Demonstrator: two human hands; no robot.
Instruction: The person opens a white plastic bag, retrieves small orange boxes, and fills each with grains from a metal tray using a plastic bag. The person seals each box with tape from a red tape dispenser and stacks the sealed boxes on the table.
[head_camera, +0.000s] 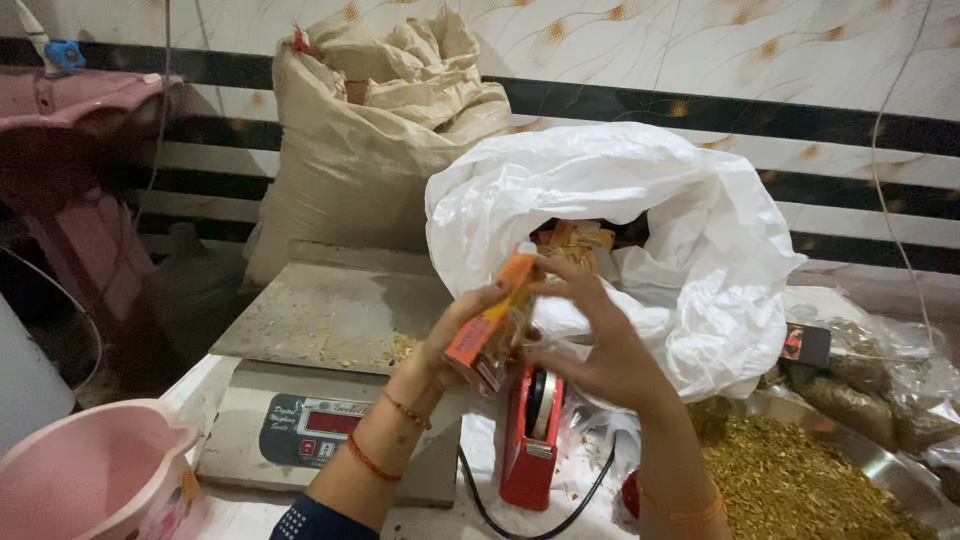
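Both hands, the left hand (455, 335) and the right hand (590, 345), are closed around an orange packet (492, 322), held above the red tape dispenser (532, 430) near the desk's front edge. Steady fingertip grips should keep the packet square.

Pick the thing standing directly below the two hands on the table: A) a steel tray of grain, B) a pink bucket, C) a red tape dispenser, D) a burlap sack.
C: the red tape dispenser stands upright just under the left hand and right hand, which together hold an orange packet; the weighing scale lies to its left.
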